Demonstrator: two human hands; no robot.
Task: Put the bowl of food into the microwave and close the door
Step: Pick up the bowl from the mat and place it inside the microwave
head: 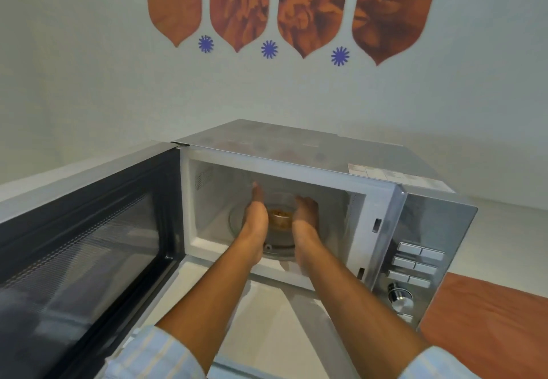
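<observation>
Striped pale-blue sleeves (154,355) sit at the bottom edge, rolled back from two bare forearms that reach forward and up into a microwave (296,153). Its door (83,248) hangs wide open to the left, the dark mesh window facing the arms. Below the arms lies a white counter (267,319), and an orange-brown surface (489,319) shows at the right edge.

Inside the cavity, the left hand (255,215) and right hand (307,214) flank a bowl (280,219), one on each side, palms turned inward. The left fingers stretch forward toward the back wall; the right fingers curl at the bowl's far side. Both hands lie against the bowl, but blur hides whether they grip it or merely touch it. The bowl stands upright, mouth up, over the middle of the glass turntable (237,215), with brownish food visible inside. Being round, it shows no long axis.

On the microwave's right front sits a silver panel with rows of buttons (415,266) and a knob (400,297). Beyond, a pale wall carries orange pointed shapes (237,7) and three blue star marks (269,49).
</observation>
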